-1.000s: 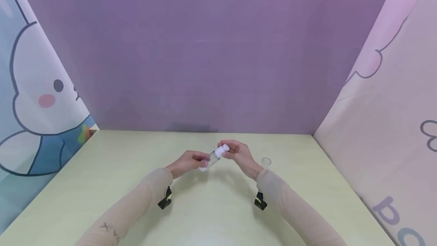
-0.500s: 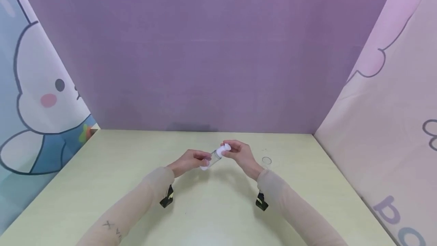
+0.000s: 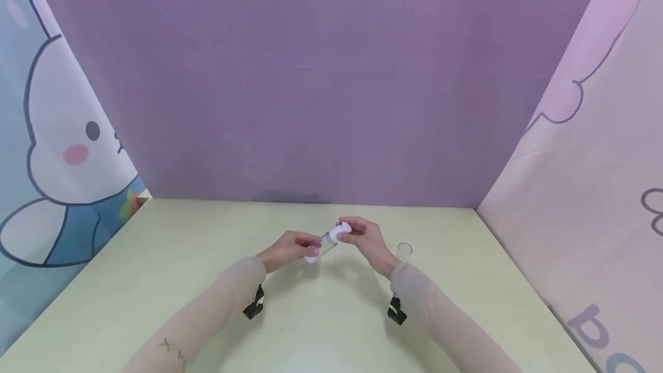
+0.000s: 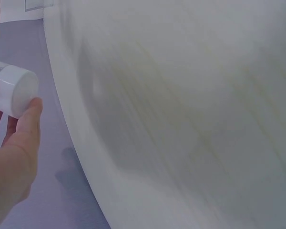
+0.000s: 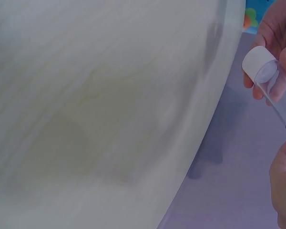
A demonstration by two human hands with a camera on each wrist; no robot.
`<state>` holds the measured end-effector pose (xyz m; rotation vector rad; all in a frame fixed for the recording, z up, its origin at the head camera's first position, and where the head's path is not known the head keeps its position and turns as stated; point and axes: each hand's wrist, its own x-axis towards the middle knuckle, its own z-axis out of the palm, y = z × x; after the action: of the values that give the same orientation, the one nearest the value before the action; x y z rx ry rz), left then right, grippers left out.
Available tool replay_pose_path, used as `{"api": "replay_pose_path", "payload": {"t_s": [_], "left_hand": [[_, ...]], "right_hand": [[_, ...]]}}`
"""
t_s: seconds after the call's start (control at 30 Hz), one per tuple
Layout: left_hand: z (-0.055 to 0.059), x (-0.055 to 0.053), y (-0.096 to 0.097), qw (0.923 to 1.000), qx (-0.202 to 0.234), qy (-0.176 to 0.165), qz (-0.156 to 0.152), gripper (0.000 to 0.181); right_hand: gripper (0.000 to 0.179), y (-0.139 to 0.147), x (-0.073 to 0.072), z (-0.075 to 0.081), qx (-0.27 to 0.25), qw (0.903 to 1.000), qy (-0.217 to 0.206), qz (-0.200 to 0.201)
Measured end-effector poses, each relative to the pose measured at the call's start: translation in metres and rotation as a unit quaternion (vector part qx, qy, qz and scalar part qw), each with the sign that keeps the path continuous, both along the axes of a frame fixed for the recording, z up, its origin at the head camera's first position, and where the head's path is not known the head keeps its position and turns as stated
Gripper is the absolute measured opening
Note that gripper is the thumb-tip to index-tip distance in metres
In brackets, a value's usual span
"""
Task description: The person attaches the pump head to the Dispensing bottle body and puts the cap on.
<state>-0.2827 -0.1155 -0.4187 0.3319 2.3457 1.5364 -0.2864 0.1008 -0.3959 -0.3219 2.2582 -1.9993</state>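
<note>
A small clear bottle (image 3: 326,246) with a white base and a white pump top (image 3: 339,231) is held tilted above the table, its top toward the upper right. My left hand (image 3: 290,248) grips the lower end with thumb and fingers. In the left wrist view the fingers lie around the white base (image 4: 16,90). My right hand (image 3: 369,242) pinches the pump top between thumb and fingers. The right wrist view shows the see-through body (image 5: 280,102) and the white base (image 5: 257,63), while the pump top is mostly out of that frame.
A clear round cap (image 3: 405,249) stands on the pale table (image 3: 331,315), right of my right hand. A purple panel (image 3: 321,85) rises behind the table, with printed cloth walls on both sides. Dark wrist mounts (image 3: 254,304) hang under the sleeves.
Both hands and the bottle have shifted slightly to the right, and the view itself has moved a little. The hold on the bottle stays the same.
</note>
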Motion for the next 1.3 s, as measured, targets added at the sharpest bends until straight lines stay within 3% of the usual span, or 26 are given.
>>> {"api": "replay_pose_path", "payload": {"t_s": [0.17,0.53,0.67,0.9,1.13,1.3], "left_hand": [[0.003,-0.002,0.002,1.0,0.005,-0.001,-0.001,0.041],[0.001,-0.003,-0.001,0.9998,0.02,0.003,-0.001,0.039],[0.001,-0.001,-0.004,0.9998,0.016,-0.003,0.007,0.042],[-0.002,0.0,-0.005,0.9997,0.022,-0.004,-0.008,0.042],[-0.004,0.0,-0.006,0.9998,0.011,-0.013,0.008,0.042],[-0.004,0.001,-0.009,0.9999,0.014,-0.01,-0.001,0.042]], "right_hand": [[0.041,0.003,0.0,0.003,0.002,1.0,0.003,-0.002],[0.048,0.006,0.003,0.008,-0.023,0.9981,0.024,0.052],[0.051,0.003,0.002,0.007,-0.042,0.9962,0.01,0.075],[0.048,0.001,0.003,0.006,-0.036,0.9973,0.013,0.063],[0.042,-0.002,0.004,0.007,-0.033,0.9971,0.01,0.068],[0.042,-0.004,0.002,0.006,-0.04,0.9971,-0.001,0.065]]}}
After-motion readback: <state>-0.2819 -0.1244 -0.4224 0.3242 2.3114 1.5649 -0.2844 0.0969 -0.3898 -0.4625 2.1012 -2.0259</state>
